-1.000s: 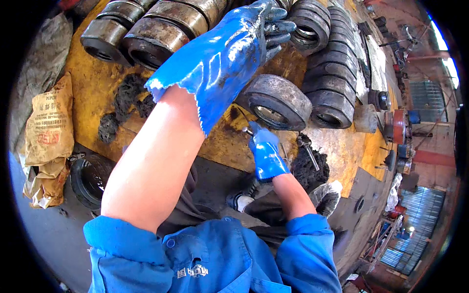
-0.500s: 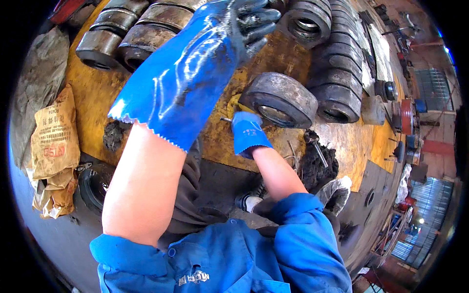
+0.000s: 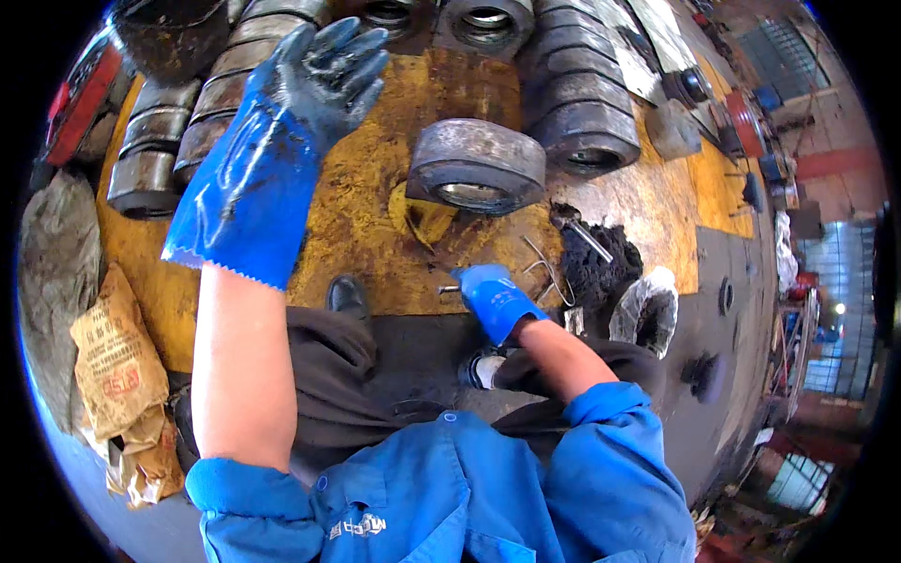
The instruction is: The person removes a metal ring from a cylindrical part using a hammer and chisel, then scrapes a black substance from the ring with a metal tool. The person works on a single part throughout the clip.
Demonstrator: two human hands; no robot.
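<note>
My left hand (image 3: 324, 84), in a long blue glove, is raised at the upper left with its palm up and fingers spread. Dark grease coats its palm and fingers. Low near the front edge of the yellow-brown board, my right hand (image 3: 496, 296), also in a blue glove, is closed round a short metal rod (image 3: 450, 289); the rod's end pokes out to the left and the rest is hidden. Beyond the right hand stands a thick metal ring (image 3: 479, 164) with a dark lower rim, apart from both hands.
Rows of metal rings line the board (image 3: 366, 197) at the left (image 3: 145, 183) and right (image 3: 587, 131). A black greasy heap (image 3: 601, 253) with a metal bar (image 3: 591, 239) lies right of my right hand, near a bent wire (image 3: 549, 272). A brown paper sack (image 3: 122, 347) sits at the left.
My left hand has moved left, and its greasy palm now shows. My right hand, with the rod, has come back from beside the ring toward me. The view has shifted.
</note>
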